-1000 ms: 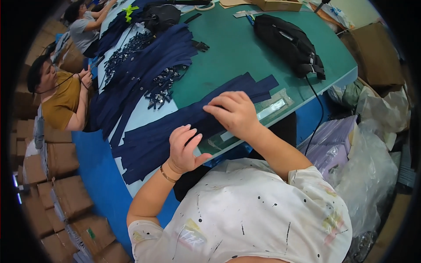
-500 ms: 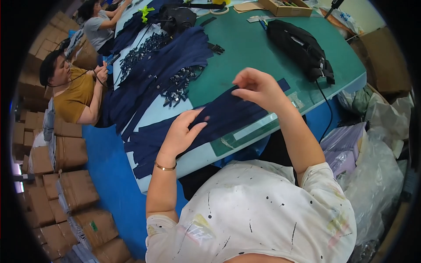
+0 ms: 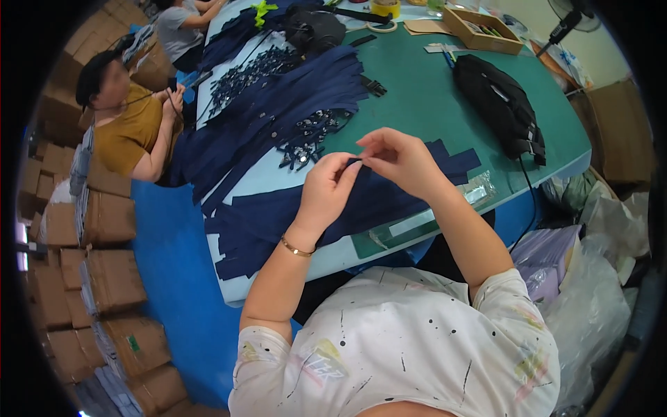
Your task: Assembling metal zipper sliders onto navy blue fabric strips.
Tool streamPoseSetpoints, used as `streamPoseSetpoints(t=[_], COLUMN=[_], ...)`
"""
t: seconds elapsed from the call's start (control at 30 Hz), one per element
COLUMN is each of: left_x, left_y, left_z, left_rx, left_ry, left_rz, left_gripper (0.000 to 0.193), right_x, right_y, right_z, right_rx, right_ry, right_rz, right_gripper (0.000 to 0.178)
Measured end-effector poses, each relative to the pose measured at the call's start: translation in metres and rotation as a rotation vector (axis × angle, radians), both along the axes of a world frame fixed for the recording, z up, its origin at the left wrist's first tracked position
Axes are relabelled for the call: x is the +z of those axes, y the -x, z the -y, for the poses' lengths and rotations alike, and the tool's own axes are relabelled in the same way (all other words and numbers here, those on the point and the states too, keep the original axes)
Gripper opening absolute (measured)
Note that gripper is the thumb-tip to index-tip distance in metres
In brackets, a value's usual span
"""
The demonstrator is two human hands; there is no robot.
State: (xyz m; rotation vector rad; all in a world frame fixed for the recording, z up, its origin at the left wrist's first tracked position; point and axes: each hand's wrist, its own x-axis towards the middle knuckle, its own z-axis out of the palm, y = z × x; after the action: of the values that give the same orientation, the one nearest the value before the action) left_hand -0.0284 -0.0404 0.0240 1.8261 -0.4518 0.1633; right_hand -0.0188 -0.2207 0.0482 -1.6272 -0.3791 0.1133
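Note:
My left hand and my right hand meet at their fingertips, both closed in a pinch. A small navy piece shows between them; its kind I cannot make out. Below the hands, long navy fabric strips lie overlapped along the near table edge. Farther off to the left spreads a larger heap of navy strips. Beside that heap sit small dark pieces with shiny metal bits.
A black bag with a cord rests on the green tabletop at right. Behind it stands a wooden box. A co-worker in a mustard shirt sits at the left edge. Cardboard boxes line the floor.
My hands have come together from apart over the strips; the left moved right and up, and its fingers now pinch. The whole view has shifted slightly.

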Motion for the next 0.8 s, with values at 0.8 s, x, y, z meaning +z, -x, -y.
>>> streamPoseSetpoints(t=[0.8], left_x=[-0.004], left_y=[0.015], left_z=[-0.007], left_rx=[0.074], left_ry=[0.397], left_rz=[0.106], left_gripper=[0.010], right_x=[-0.016], right_y=[-0.025], right_z=[-0.030], right_rx=[0.024], right_ry=[0.087], right_rz=[-0.113], right_gripper=[0.016])
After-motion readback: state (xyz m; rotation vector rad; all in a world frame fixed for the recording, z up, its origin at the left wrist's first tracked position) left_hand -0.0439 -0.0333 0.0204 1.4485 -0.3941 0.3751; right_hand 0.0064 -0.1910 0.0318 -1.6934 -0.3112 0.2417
